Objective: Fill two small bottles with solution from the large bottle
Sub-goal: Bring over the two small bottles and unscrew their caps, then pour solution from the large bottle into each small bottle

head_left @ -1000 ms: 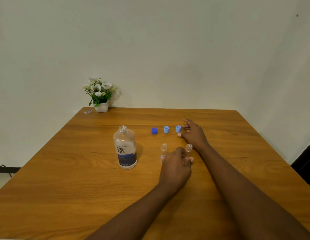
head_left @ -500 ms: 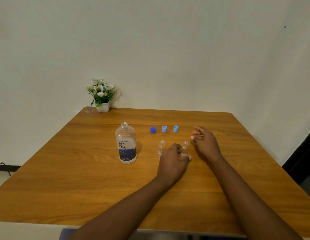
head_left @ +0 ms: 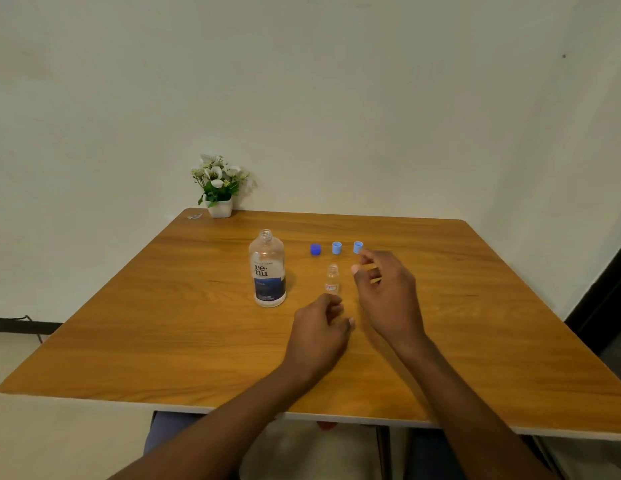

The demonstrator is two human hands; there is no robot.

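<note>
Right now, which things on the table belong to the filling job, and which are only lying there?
For the job: large bottle, the one small bottle in view, dark blue cap, left light blue cap, right light blue cap.

Only lying there: flower pot, small scrap near it.
</note>
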